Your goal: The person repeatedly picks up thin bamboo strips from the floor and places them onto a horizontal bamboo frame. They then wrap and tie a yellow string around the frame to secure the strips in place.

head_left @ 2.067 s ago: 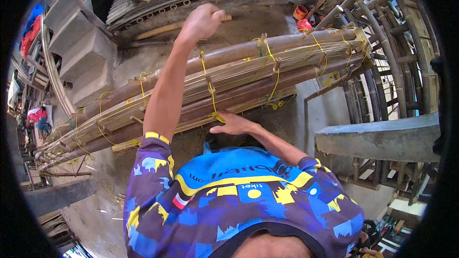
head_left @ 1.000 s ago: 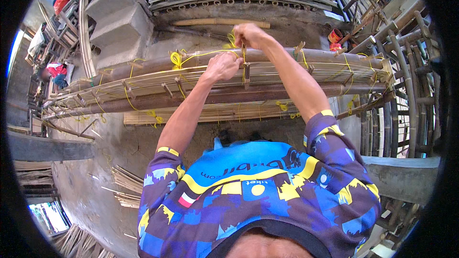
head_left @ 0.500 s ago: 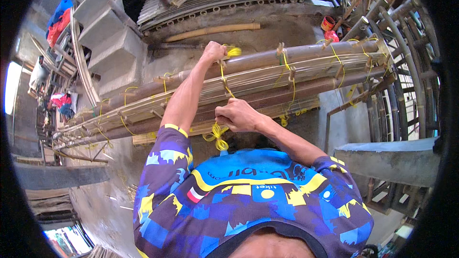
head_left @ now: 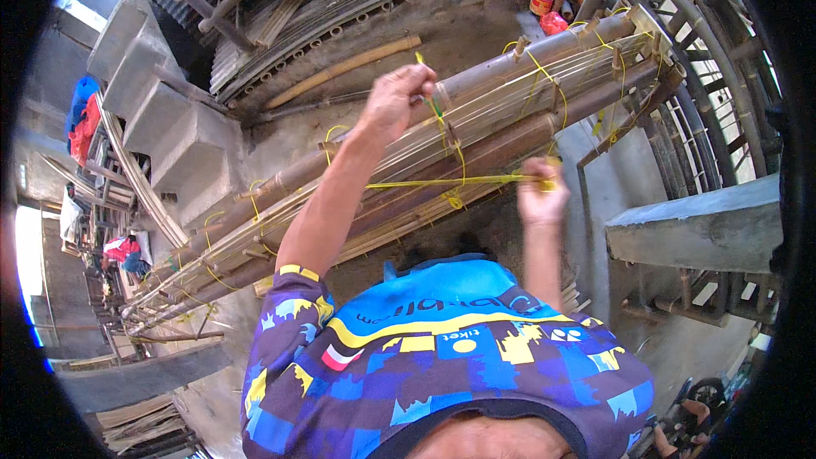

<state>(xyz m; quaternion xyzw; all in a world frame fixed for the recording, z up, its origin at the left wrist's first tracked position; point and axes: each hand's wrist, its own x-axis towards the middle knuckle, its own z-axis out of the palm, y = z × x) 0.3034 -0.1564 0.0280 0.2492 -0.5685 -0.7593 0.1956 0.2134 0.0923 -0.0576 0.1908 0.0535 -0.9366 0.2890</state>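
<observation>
My left hand [head_left: 399,100] is closed over the far bamboo pole [head_left: 484,75], pinching the yellow cord [head_left: 440,119] there. A short end of the cord pokes up past its fingers. Off to the right, on the near side of the long bundle of thin bamboo strips [head_left: 408,161], my right hand [head_left: 542,191] is closed around a wad of the same yellow cord; motion blurs it a little. A taut length of cord runs leftward from this hand across the near pole [head_left: 501,146]. Small wooden pegs stand along the strips, and other yellow ties cross them.
Concrete steps [head_left: 183,157] rise at the left. Loose bamboo and corrugated sheets [head_left: 255,59] lie at the back. A red tin [head_left: 541,2] stands at the far right, near a bamboo rack [head_left: 722,76]. A concrete ledge [head_left: 697,225] juts in at the right.
My right hand has moved right, drawing a length of yellow cord out straight. My left hand stays at the far pole. The view has turned, so the bundle slants more.
</observation>
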